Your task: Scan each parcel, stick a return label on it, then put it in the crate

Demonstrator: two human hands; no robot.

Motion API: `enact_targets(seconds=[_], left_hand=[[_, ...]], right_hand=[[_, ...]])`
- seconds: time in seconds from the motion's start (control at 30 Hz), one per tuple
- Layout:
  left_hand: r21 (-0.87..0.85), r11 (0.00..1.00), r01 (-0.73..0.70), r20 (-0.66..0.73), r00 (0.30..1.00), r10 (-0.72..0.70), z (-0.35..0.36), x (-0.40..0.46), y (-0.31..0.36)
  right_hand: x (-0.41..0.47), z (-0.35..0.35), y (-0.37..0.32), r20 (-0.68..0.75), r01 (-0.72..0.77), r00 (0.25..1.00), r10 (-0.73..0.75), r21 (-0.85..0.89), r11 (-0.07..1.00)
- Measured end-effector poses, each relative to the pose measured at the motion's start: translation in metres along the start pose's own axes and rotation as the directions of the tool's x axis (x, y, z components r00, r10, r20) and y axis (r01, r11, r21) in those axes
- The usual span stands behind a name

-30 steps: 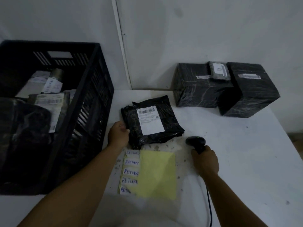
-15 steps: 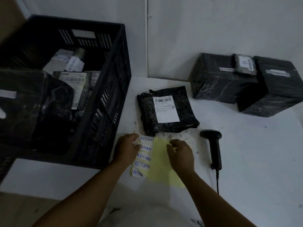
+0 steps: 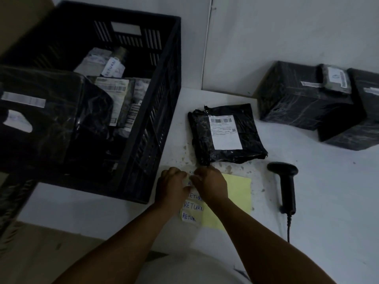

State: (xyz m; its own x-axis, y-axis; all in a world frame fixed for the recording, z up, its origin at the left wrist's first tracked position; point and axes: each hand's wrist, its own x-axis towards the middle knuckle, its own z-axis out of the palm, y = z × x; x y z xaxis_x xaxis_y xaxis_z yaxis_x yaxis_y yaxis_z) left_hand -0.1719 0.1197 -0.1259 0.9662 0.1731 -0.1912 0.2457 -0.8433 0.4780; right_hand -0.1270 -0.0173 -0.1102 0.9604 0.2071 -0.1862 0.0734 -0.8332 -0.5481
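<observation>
Curled hands (image 3: 192,185) on paper labels (image 3: 191,208)

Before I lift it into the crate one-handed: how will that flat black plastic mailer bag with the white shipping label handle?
The flat black plastic mailer bag will probably flex rather than stay stiff: its film is creased and its edges are folded under. The glossy wrap suggests that it may slip in a loose grip. Lying low and flat on the white table, it should slide when pushed, not roll or tip.

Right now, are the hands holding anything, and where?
Both hands meet at the top end of the return labels on the yellow sheet; an actual pinch cannot be told.
</observation>
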Motion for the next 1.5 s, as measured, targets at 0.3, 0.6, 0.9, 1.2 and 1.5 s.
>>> enact_targets(seconds=[0.3, 0.6, 0.9, 1.2, 1.5], left_hand=[[-0.042, 0.999, -0.011, 0.027, 1.0, 0.012, -0.001, 0.002, -0.004], [-0.044, 0.995, -0.088, 0.006, 0.996, 0.089, -0.002, -0.001, -0.008], [0.038, 0.988, -0.152, -0.005, 0.988, 0.152, 0.002, -0.002, -0.011], [0.043, 0.991, -0.124, 0.023, 0.992, 0.123, 0.0, -0.003, -0.007], [0.072, 0.986, -0.148, 0.053, 0.988, 0.145, -0.002, -0.006, 0.005]], right_hand=[[0.011, 0.011, -0.01, 0.023, 0.031, 0.999, -0.028, -0.121, 0.992], [0.013, 0.016, -0.005, -0.007, -0.073, 0.997, 0.073, 0.006, 0.997], [-0.005, 0.006, 0.025, -0.091, -0.04, 0.994, 0.059, 0.199, 0.979], [-0.008, -0.02, 0.044, -0.199, -0.12, 0.953, 0.229, 0.445, 0.887], [-0.015, -0.045, 0.068, -0.261, -0.128, 0.879, 0.399, 0.677, 0.725]])
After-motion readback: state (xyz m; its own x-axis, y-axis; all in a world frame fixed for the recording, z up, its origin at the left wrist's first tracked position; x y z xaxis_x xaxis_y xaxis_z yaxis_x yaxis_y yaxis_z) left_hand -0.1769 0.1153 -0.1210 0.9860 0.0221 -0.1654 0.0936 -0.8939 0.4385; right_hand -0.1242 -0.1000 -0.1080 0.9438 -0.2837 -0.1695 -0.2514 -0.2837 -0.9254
